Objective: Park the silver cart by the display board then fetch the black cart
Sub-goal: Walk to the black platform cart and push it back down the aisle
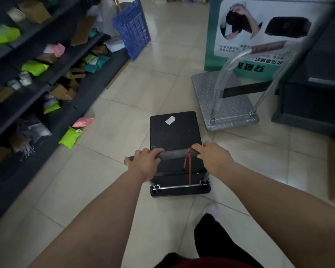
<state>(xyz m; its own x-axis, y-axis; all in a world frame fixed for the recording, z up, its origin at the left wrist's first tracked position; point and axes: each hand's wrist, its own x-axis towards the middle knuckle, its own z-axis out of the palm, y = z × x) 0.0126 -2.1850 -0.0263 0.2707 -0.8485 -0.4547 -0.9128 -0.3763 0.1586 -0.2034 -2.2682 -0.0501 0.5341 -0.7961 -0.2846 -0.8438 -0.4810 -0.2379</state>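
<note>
The black cart [173,132] stands on the tiled floor right in front of me, a white sticker on its flat deck. Its dark padded handle [174,154] has a red cord hanging from it. My left hand [143,161] grips the handle's left end and my right hand [211,155] grips its right end. The silver cart [228,107], with a dotted metal deck and an upright silver handle, sits to the right against the foot of the green and white display board [259,33]. Neither hand touches it.
Dark shelving [37,89] full of parcels runs along the left, with green and pink bags [71,136] on the floor at its base. A blue perforated crate [132,29] leans at the aisle's far end. A dark cabinet [307,105] stands at the right.
</note>
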